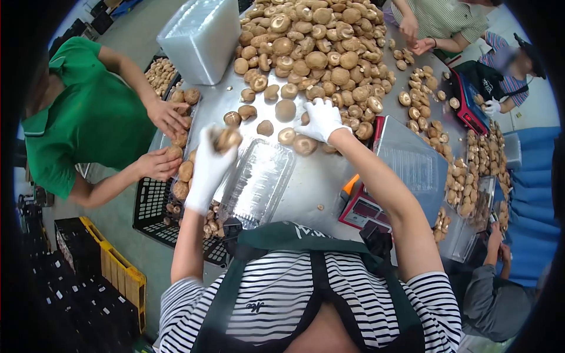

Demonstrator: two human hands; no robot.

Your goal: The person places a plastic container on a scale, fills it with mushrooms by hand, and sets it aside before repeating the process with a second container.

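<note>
White gloves cover both of my hands. My left hand is closed round brown mushrooms, blurred by motion, above the left edge of a clear plastic tray. That tray lies open on the metal table in front of me. My right hand is at the near edge of the mushroom pile, its fingers bent over a mushroom. Loose mushrooms lie between my two hands.
A stack of clear trays stands at the back left. A red scale and more stacked trays are at right. A green-shirted person works over a black crate at left. Other people stand across and right.
</note>
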